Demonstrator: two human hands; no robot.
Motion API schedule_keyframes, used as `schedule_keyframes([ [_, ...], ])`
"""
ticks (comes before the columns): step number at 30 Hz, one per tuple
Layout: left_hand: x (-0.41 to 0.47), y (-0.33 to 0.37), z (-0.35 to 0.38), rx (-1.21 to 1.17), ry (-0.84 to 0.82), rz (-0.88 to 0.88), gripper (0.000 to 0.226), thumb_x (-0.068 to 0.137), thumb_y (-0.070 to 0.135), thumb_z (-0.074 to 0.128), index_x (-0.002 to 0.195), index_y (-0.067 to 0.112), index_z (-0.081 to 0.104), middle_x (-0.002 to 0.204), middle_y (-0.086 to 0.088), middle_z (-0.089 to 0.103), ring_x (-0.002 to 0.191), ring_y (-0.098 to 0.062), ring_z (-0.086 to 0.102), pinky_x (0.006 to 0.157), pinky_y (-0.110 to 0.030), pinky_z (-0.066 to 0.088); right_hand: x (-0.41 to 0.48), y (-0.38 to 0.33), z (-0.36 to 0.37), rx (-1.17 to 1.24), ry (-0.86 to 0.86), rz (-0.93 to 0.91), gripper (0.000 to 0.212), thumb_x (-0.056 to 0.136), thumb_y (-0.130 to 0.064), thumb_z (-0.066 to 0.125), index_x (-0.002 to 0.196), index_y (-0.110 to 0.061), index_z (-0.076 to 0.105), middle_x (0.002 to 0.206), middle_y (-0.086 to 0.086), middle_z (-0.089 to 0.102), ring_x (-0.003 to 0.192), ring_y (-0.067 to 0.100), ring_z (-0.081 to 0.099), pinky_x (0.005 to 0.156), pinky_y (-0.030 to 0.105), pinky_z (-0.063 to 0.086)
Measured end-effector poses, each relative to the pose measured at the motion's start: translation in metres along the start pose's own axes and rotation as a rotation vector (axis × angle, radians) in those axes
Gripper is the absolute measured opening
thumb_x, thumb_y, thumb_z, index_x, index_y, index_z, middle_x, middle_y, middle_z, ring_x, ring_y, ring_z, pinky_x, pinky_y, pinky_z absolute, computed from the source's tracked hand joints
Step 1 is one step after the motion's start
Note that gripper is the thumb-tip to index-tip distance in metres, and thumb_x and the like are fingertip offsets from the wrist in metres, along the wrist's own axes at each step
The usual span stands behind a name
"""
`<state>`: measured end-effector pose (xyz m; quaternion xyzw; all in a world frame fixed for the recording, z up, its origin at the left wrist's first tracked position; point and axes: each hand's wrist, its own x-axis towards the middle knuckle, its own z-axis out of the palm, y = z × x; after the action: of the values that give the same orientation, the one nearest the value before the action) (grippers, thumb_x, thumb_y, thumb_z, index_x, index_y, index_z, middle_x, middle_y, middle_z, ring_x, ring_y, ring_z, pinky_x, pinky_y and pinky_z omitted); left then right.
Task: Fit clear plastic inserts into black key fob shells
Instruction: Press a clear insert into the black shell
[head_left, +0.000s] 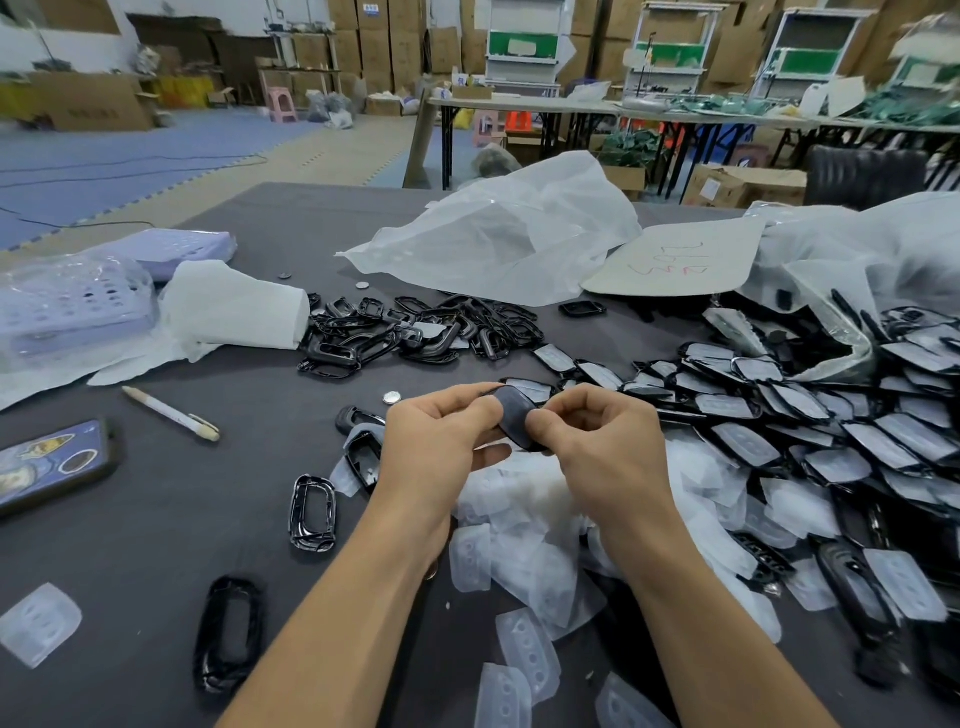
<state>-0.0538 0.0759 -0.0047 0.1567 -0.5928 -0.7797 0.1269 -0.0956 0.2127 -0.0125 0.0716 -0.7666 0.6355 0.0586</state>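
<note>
Above the middle of the dark table, both my hands hold one black key fob shell. My left hand grips its left side with curled fingers and my right hand pinches its right side, thumb on its face. Whether a clear insert sits in it I cannot tell. Loose clear plastic inserts lie heaped under my hands. Empty black shells lie to the left, with a further heap of black shells behind. Shells with inserts fitted are stacked at the right.
A phone and a pen lie at the left, beside purple baskets and white tissue. White plastic bags and a cardboard sheet sit at the back. Two coin cells lie loose.
</note>
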Motion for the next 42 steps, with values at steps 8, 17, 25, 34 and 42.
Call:
schedule_keyframes([
  [8,0.0003,0.0007,0.002,0.006,0.07,-0.005,0.017,0.091,-0.006,0.066,0.092,0.003,0.08,0.082,-0.02,0.079,0.067,-0.024,0.073,0.059,-0.025,0.06,-0.0021,-0.0037,-0.0002,-0.008,-0.021,-0.033,0.013,0.075,-0.012,0.081,0.069,-0.02,0.074,0.062,0.001,0.071,0.059,0.017,0.066,0.061,0.033,0.055],
  [17,-0.0014,0.0051,0.0011,-0.12,-0.041,-0.049,0.04,0.093,-0.011,0.063,0.069,0.014,0.083,0.081,-0.016,0.079,0.069,-0.021,0.078,0.059,-0.022,0.06,-0.0017,-0.0051,-0.0022,0.106,-0.043,-0.015,0.018,0.076,-0.004,0.08,0.067,-0.018,0.074,0.057,0.0,0.067,0.048,0.007,0.053,0.049,0.02,0.042],
  [25,0.0003,0.0036,-0.004,-0.003,-0.054,-0.061,0.017,0.09,-0.003,0.07,0.091,0.009,0.081,0.088,-0.015,0.08,0.072,-0.019,0.076,0.063,-0.025,0.061,-0.001,-0.0047,-0.0042,0.112,-0.045,-0.007,0.01,0.072,-0.011,0.08,0.068,-0.018,0.074,0.059,0.001,0.068,0.049,0.006,0.053,0.051,0.019,0.042],
  [34,0.0006,0.0023,-0.0012,-0.007,-0.014,-0.069,0.022,0.088,-0.008,0.067,0.084,0.009,0.081,0.082,-0.016,0.079,0.068,-0.019,0.075,0.061,-0.022,0.06,-0.0048,-0.0065,-0.0025,0.049,-0.078,-0.049,0.015,0.076,-0.01,0.078,0.073,-0.025,0.075,0.062,-0.005,0.07,0.054,0.005,0.06,0.054,0.016,0.046],
  [42,0.0022,0.0,-0.0037,0.048,-0.085,-0.074,0.022,0.089,-0.005,0.07,0.088,0.012,0.084,0.086,-0.012,0.081,0.071,-0.015,0.075,0.061,-0.019,0.057,-0.0046,-0.0088,-0.0003,0.09,-0.112,0.012,0.025,0.081,0.003,0.077,0.072,-0.019,0.073,0.061,0.006,0.07,0.051,0.013,0.058,0.051,0.025,0.049],
])
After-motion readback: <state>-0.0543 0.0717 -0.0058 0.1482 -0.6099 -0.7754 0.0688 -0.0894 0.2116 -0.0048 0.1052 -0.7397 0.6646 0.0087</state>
